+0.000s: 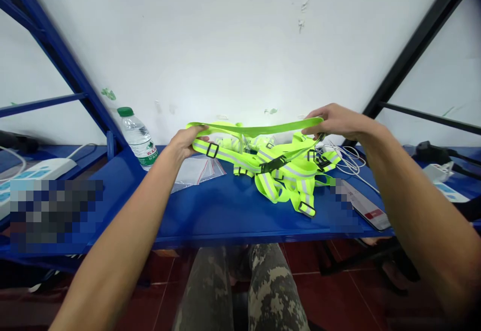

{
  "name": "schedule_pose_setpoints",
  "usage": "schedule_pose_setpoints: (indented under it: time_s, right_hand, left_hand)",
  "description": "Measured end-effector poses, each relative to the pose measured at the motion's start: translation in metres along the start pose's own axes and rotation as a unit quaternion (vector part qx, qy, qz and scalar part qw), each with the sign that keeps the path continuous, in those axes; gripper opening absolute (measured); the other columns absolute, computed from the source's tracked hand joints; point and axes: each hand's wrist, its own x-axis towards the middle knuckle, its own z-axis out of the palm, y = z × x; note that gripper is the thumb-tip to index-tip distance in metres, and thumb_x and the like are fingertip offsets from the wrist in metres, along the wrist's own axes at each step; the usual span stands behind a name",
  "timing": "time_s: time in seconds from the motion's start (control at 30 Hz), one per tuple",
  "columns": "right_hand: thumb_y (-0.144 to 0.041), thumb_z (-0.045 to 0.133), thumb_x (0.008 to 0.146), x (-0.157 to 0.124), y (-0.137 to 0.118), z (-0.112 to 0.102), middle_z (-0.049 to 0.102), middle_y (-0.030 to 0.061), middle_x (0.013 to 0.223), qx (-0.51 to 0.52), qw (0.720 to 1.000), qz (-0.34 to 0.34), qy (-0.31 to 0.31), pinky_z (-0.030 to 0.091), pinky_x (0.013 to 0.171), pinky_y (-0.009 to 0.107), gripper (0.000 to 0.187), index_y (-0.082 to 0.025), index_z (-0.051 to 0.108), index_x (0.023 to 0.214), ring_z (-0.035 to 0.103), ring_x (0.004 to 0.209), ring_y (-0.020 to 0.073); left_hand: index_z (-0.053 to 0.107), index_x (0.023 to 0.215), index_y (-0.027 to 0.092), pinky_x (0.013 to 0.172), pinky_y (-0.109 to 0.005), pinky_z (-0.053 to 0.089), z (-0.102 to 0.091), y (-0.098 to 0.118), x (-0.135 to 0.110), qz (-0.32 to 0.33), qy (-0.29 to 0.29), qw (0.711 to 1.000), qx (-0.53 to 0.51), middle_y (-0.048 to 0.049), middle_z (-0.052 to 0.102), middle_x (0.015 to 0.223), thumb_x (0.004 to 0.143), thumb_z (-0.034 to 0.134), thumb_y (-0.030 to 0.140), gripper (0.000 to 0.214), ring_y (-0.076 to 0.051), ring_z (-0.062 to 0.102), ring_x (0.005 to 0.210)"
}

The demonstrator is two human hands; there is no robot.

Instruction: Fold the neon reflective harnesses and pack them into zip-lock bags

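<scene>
Neon-green vest (300,186), silver stripes (225,154), blue shelf (210,210), camouflage trousers (272,291)

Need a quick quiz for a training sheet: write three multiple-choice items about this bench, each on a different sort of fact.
1. Where is the plastic water bottle?
A. On the floor
B. On the blue shelf, left of the hands
C. In the right hand

2. What colour is the reflective harness?
A. Orange
B. Red
C. Fluorescent yellow-green

3. What is the right hand doing?
A. Holding up a strap of the harness
B. Resting on the knee
C. Lying flat on the floor

Answers:
1. B, the bottle stands on the shelf beyond the left hand.
2. C, its webbing shows yellow-green with silver stripes.
3. A, the strap stretches between both hands.
</scene>
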Motion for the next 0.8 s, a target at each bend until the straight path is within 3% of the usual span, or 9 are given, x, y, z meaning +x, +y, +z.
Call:
schedule_pose_setpoints:
  time_s: [0.07, 0.17, 0.23, 0.3, 0.4, 0.5, 0.63, 0.7, 0.8]
  right_hand:
    - [-0.013, 0.08, 0.06, 0.003, -0.002, 0.01, 0.052, 0.0003, 0.052, -0.038, 0.997, -0.003, 0.067, 0.041, 0.052, 0.029, 0.017, -0.019, 0.065, 0.066, 0.055, 0.062, 0.0192]
    - [-0.018, 0.07, 0.07, 0.012, -0.011, 0.02, 0.052, 0.0015, 0.054, 0.063, 0.98, 0.002, 0.187, 0.046, 0.057, 0.032, 0.009, -0.019, 0.065, 0.078, 0.058, 0.064, 0.0218]
    - [-0.019, 0.058, 0.077, 0.018, -0.016, 0.02, 0.056, 0.0032, 0.057, 0.18, 0.961, 0.022, 0.207, 0.05, 0.06, 0.037, 0.013, -0.019, 0.062, 0.089, 0.06, 0.061, 0.0228]
    - [-0.015, 0.05, 0.077, 0.023, -0.018, 0.015, 0.058, 0.0043, 0.057, 0.289, 0.933, 0.051, 0.209, 0.052, 0.062, 0.041, 0.019, -0.017, 0.059, 0.094, 0.06, 0.057, 0.0218]
    - [-0.012, 0.046, 0.075, 0.029, -0.018, 0.008, 0.057, 0.0037, 0.057, 0.368, 0.893, 0.087, 0.243, 0.053, 0.067, 0.04, 0.02, -0.016, 0.057, 0.091, 0.057, 0.055, 0.018]
    - [-0.012, 0.045, 0.076, 0.032, -0.02, 0.014, 0.065, 0.0074, 0.068, 0.39, 0.874, 0.096, 0.273, 0.053, 0.068, 0.038, 0.018, -0.018, 0.053, 0.091, 0.057, 0.058, 0.0168]
    - [-0.013, 0.046, 0.074, 0.029, -0.032, 0.033, 0.072, 0.0136, 0.087, 0.404, 0.883, 0.057, 0.231, 0.051, 0.067, 0.037, 0.016, -0.018, 0.05, 0.089, 0.056, 0.059, 0.0159]
    - [-0.015, 0.048, 0.074, 0.027, -0.038, 0.04, 0.072, 0.0135, 0.089, 0.401, 0.892, 0.039, 0.205, 0.05, 0.066, 0.037, 0.014, -0.018, 0.051, 0.087, 0.053, 0.057, 0.015]
    - [-0.017, 0.048, 0.075, 0.025, -0.041, 0.036, 0.071, 0.0123, 0.091, 0.399, 0.896, 0.025, 0.192, 0.049, 0.066, 0.036, 0.01, -0.019, 0.051, 0.085, 0.051, 0.056, 0.0135]
  left_hand:
    - [0.062, 0.093, 0.016, 0.063, -0.033, 0.055, -0.002, 0.0, -0.003, -0.029, -0.029, 0.999, -0.014, -0.0001, 0.061, 0.065, 0.067, 0.076, 0.019, 0.03, -0.013, 0.056, 0.052]
    - [0.064, 0.091, 0.016, 0.065, -0.031, 0.056, -0.01, 0.0, -0.011, -0.061, -0.153, 0.986, 0.011, -0.002, 0.063, 0.068, 0.071, 0.075, 0.017, 0.023, -0.012, 0.057, 0.054]
    - [0.063, 0.079, 0.015, 0.072, -0.03, 0.056, -0.021, -0.001, -0.017, -0.066, -0.258, 0.963, 0.031, -0.0035, 0.063, 0.068, 0.071, 0.076, 0.017, 0.016, -0.015, 0.063, 0.064]
    - [0.056, 0.067, 0.017, 0.081, -0.031, 0.055, -0.033, -0.005, -0.021, -0.054, -0.343, 0.937, 0.046, -0.0028, 0.061, 0.066, 0.068, 0.08, 0.016, 0.024, -0.019, 0.069, 0.079]
    - [0.053, 0.068, 0.018, 0.087, -0.035, 0.054, -0.039, -0.015, -0.029, -0.04, -0.427, 0.901, 0.072, -0.0003, 0.062, 0.067, 0.06, 0.085, 0.014, 0.033, -0.022, 0.072, 0.087]
    - [0.059, 0.087, 0.019, 0.079, -0.037, 0.057, -0.017, -0.035, -0.046, -0.045, -0.429, 0.893, 0.13, -0.0036, 0.068, 0.081, 0.063, 0.085, 0.029, 0.037, -0.021, 0.072, 0.079]
    - [0.062, 0.101, 0.016, 0.058, -0.033, 0.057, 0.033, -0.071, -0.077, -0.024, -0.413, 0.876, 0.246, -0.0138, 0.07, 0.105, 0.063, 0.083, 0.048, 0.054, -0.02, 0.07, 0.07]
    - [0.066, 0.101, 0.016, 0.06, -0.029, 0.055, 0.051, -0.089, -0.088, -0.01, -0.488, 0.837, 0.25, -0.0121, 0.072, 0.105, 0.063, 0.084, 0.047, 0.052, -0.02, 0.07, 0.076]
    - [0.071, 0.085, 0.015, 0.068, -0.027, 0.053, 0.056, -0.104, -0.091, 0.055, -0.522, 0.81, 0.261, -0.0072, 0.074, 0.087, 0.062, 0.084, 0.04, 0.036, -0.02, 0.068, 0.079]
